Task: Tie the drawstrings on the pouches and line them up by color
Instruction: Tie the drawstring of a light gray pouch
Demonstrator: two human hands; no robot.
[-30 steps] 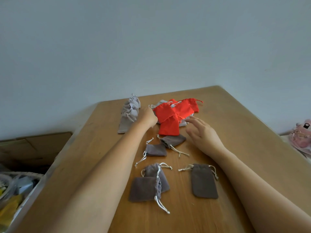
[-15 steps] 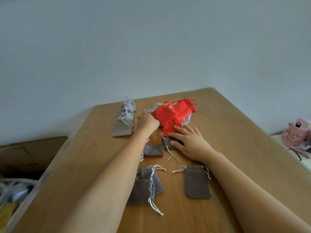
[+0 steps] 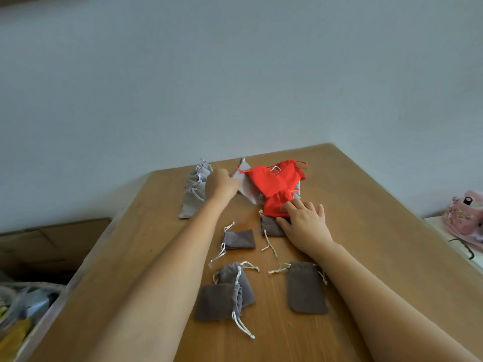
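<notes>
Left hand (image 3: 222, 184): fingers curled, apparently pinching the edge of a light grey fabric drawstring pouch (image 3: 244, 180)
Pinched pouch: partly under the pile of red fabric pouches (image 3: 274, 178), one corner lifted off the wooden table (image 3: 366, 231)
Right hand (image 3: 307, 222): fingers straight and spread, pressing the nearest red pouch (image 3: 275, 205), thumb on a dark grey pouch (image 3: 270, 226)
Key relation: the row of cinched light grey pouches (image 3: 194, 190) lies just left of the left hand, long axis running away from the person; that hand is much the nearer
Loose dark grey pouches (image 3: 305, 287): scattered near the person, strings slack
Pouch contents: all lie flat, nothing visible inside
Brown cardboard box (image 3: 52, 244): beside the table, contents cannot be told
</notes>
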